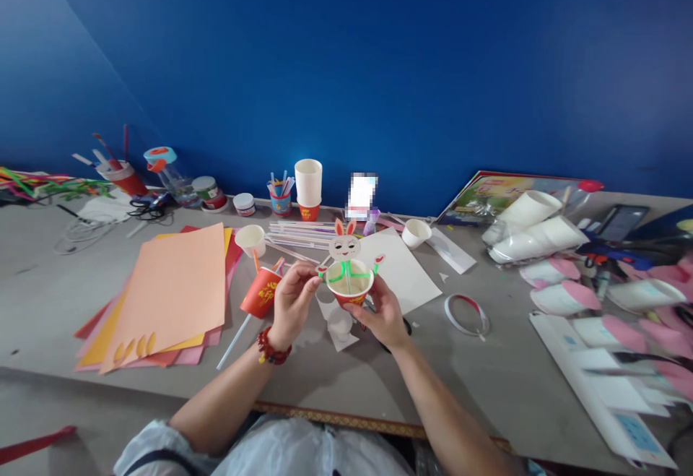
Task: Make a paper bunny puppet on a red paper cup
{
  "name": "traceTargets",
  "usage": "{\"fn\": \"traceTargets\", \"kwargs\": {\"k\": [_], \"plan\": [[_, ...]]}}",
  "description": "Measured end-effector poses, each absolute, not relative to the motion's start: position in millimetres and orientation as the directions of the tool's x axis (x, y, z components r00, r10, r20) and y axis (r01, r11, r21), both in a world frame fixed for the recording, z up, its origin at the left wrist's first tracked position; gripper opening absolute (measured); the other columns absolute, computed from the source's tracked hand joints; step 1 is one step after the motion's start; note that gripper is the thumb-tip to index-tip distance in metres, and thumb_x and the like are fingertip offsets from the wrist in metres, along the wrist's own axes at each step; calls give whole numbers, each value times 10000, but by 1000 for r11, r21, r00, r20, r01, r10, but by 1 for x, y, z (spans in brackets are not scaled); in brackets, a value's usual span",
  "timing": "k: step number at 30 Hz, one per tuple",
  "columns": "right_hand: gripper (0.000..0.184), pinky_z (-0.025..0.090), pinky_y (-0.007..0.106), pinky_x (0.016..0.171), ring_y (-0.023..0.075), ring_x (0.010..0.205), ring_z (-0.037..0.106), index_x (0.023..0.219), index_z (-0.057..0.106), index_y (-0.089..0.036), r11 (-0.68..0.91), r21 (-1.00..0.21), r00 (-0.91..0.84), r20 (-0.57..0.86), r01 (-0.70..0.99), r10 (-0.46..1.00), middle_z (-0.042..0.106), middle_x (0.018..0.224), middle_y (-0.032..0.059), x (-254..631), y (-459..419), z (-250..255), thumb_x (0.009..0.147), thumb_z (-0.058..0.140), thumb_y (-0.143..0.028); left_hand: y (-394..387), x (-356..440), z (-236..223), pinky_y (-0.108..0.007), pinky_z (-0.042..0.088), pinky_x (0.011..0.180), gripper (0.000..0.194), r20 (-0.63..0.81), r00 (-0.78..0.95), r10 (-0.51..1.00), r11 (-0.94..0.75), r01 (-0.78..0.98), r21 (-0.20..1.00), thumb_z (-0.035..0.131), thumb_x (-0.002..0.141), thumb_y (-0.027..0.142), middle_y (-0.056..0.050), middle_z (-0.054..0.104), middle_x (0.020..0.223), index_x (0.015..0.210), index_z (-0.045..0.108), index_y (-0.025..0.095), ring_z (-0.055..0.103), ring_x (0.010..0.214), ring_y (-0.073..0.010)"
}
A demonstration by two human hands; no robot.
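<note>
A red paper cup [354, 300] with a white rim is gripped around its right side by my right hand [383, 317]. Out of the cup rises a paper rabbit [344, 248] with orange ears and bent green arms [360, 272] ending in small paws. The fingers of my left hand [294, 299] are pinched at the rabbit's left-side paw [321, 271], beside the cup rim. Under my hands lies a white paper piece [341, 335] with round shapes. Dark scissors, mostly hidden, show behind my right hand.
Coloured paper sheets [178, 281] are stacked on the left, near another red cup [260, 294] on its side with a straw. White paper [403, 266] and a tape roll [466, 316] lie to the right. Bagged cups [535, 234] and a glue gun [617, 259] sit farther right.
</note>
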State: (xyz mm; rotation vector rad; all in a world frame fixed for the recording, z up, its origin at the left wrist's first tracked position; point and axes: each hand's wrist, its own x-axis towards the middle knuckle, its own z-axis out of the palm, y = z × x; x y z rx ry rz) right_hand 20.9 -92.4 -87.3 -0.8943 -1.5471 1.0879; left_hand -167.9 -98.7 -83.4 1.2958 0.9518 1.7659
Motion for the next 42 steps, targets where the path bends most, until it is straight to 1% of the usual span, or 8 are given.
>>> {"fn": "traceTargets", "kwargs": {"k": [4, 12, 17, 21, 24, 29, 37, 42], "plan": [[472, 528, 343, 873, 257, 999, 654, 1159, 634, -230, 328, -945, -242, 316, 11, 917, 707, 1086, 70, 21, -92, -89, 728, 810, -306, -97, -171, -81, -289, 468, 757, 74, 463, -207, 862, -485, -66, 872, 677, 878, 270, -31, 633, 850, 858, 693, 201, 586, 831, -169], [456, 527, 341, 885, 254, 1008, 657, 1170, 619, -234, 289, -957, -258, 284, -17, 924, 703, 1130, 73, 18, -92, -87, 757, 787, -331, -99, -169, -75, -297, 485, 738, 87, 419, -202, 885, -440, -67, 896, 697, 861, 276, -36, 645, 822, 829, 686, 196, 588, 810, -176], [483, 539, 341, 865, 260, 1014, 666, 1193, 604, -230, 248, -968, -268, 247, -30, 931, 700, 1161, 80, 16, -93, -87, 759, 779, -352, -99, -168, -76, -272, 495, 695, 93, 381, -263, 886, -417, -96, 904, 718, 843, 283, -34, 659, 836, 873, 684, 202, 596, 787, -163], [489, 541, 347, 880, 267, 1046, 664, 1204, 601, -233, 231, -973, -277, 230, -31, 933, 700, 1178, 79, 16, -92, -89, 763, 774, -354, -98, -170, -75, -280, 483, 693, 70, 440, -245, 864, -459, -23, 888, 719, 839, 266, -34, 667, 801, 824, 704, 199, 598, 771, -169], [491, 533, 357, 908, 275, 1090, 649, 1215, 598, -235, 228, -973, -285, 228, -34, 931, 690, 1209, 79, 16, -91, -89, 768, 770, -342, -97, -171, -72, -298, 475, 708, 46, 479, -224, 849, -488, 17, 873, 700, 853, 244, -37, 677, 807, 830, 715, 207, 603, 778, -179], [486, 536, 360, 912, 278, 1105, 644, 1219, 602, -241, 232, -971, -283, 237, -51, 930, 689, 1210, 78, 15, -90, -88, 773, 768, -340, -98, -171, -72, -325, 475, 738, 44, 496, -245, 833, -499, 57, 865, 692, 853, 242, -44, 686, 822, 841, 720, 211, 613, 799, -200], [499, 536, 365, 928, 280, 1131, 634, 1232, 596, -238, 229, -972, -274, 233, -48, 933, 682, 1230, 79, 14, -89, -89, 777, 765, -354, -98, -170, -69, -327, 479, 751, 48, 555, -244, 795, -540, 132, 831, 685, 851, 220, -40, 688, 806, 857, 732, 218, 613, 779, -196], [483, 542, 359, 914, 275, 1102, 645, 1218, 605, -239, 215, -975, -254, 224, -63, 941, 682, 1229, 77, 14, -88, -89, 779, 766, -358, -101, -171, -71, -337, 497, 778, 144, 554, -195, 809, -533, 152, 832, 659, 865, 199, -69, 686, 923, 978, 744, 225, 628, 870, -219]]}}
